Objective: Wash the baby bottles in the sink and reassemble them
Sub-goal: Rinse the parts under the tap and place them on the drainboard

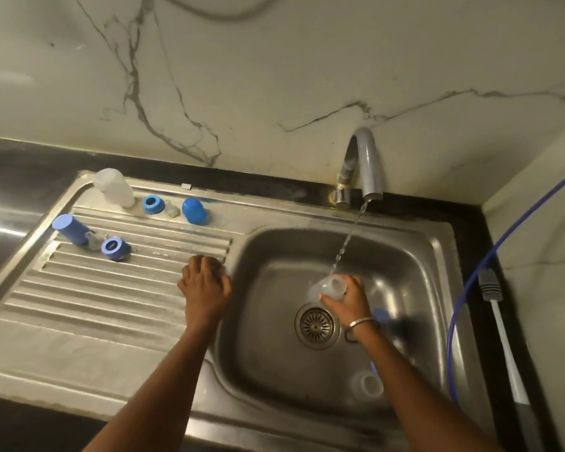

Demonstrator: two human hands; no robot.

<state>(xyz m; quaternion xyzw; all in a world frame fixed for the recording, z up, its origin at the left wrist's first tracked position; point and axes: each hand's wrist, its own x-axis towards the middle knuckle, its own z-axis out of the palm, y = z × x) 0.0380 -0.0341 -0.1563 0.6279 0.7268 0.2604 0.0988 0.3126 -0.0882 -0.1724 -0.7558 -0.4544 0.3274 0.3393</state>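
Right hand (pixel 346 301) grips clear baby bottle (pixel 327 287) over sink basin (pixel 274 353), fingers wrapped round its body, mouth under faucet (pixel 367 164) stream. Left hand (pixel 204 282) curled on drainboard (pixel 95 305) edge, contents unclear.

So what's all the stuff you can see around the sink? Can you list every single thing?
Sink: 1, steel, basin on the right, ribbed draining board on the left.
Tap: 1, grey, behind the basin, water running.
Clear bottle bodies: 3; one upside down at the board's back, one under the water, one lying in the basin's near corner.
Blue rings: 2, on the board.
Blue caps: 2, on the board.
Clear teats: 2, on the board, beside the rings.
Blue hose: 1, on the right counter.
White-and-grey handle: 1, right counter.
Left hand: curled, at the board's edge.
Right hand: holds the bottle under the water.
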